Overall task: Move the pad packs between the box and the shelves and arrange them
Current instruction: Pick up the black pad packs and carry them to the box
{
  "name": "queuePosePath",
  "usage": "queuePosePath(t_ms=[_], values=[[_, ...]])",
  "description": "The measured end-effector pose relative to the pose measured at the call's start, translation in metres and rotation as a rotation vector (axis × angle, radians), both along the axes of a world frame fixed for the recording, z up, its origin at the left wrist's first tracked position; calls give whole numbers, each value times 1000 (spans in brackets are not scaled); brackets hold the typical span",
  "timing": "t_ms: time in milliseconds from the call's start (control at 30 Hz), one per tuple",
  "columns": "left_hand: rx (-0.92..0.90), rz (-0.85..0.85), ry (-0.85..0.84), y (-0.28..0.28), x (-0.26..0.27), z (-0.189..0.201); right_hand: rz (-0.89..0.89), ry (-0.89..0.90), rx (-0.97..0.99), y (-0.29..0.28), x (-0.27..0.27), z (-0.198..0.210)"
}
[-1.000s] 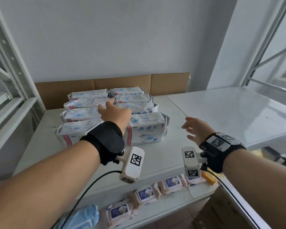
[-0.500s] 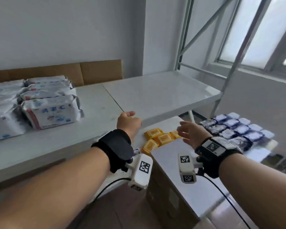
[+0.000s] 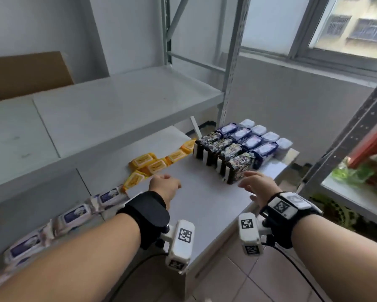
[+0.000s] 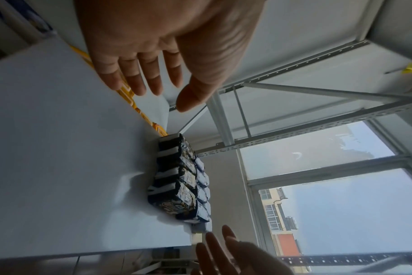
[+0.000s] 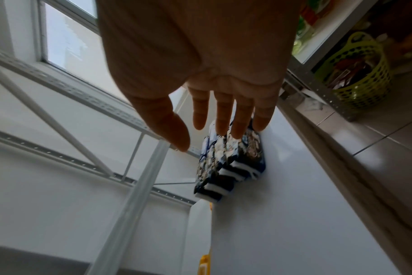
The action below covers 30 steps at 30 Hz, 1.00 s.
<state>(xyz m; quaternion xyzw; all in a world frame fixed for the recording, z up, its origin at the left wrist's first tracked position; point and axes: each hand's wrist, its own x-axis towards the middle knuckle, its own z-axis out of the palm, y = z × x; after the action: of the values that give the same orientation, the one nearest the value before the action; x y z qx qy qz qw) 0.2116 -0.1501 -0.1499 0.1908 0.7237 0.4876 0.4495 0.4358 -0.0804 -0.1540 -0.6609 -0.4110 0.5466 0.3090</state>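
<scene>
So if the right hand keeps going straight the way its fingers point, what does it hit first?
Most likely the nearest dark patterned pack in the row on the lower shelf. The right hand is open and empty, fingers aimed at that pack, though the gap is hard to judge.

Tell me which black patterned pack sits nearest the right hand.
The front black patterned pack, at the row's near end, just ahead of the right hand; the other three stand farther back.
</scene>
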Motion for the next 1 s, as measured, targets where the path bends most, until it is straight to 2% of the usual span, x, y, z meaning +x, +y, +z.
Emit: queuePosePath(t_ms=[200, 433, 500, 633, 800, 1000], values=[[-100, -35, -50, 86, 41, -41, -69, -19, -73, 88, 62, -51], [-284, -55, -130, 181, 91, -84, -34, -16, -224, 186, 108, -106], [-333, -55, -136, 197, 101, -99, 1, -11, -258, 207, 116, -120], [-358, 49, -127, 223, 110, -128, 77, -9, -304, 239, 125, -145], [-313, 181, -160, 258, 121, -152, 264, -40, -228, 275, 122, -168], [-277, 152, -158, 294, 135, -162, 432, -19, -168, 298, 105, -181]])
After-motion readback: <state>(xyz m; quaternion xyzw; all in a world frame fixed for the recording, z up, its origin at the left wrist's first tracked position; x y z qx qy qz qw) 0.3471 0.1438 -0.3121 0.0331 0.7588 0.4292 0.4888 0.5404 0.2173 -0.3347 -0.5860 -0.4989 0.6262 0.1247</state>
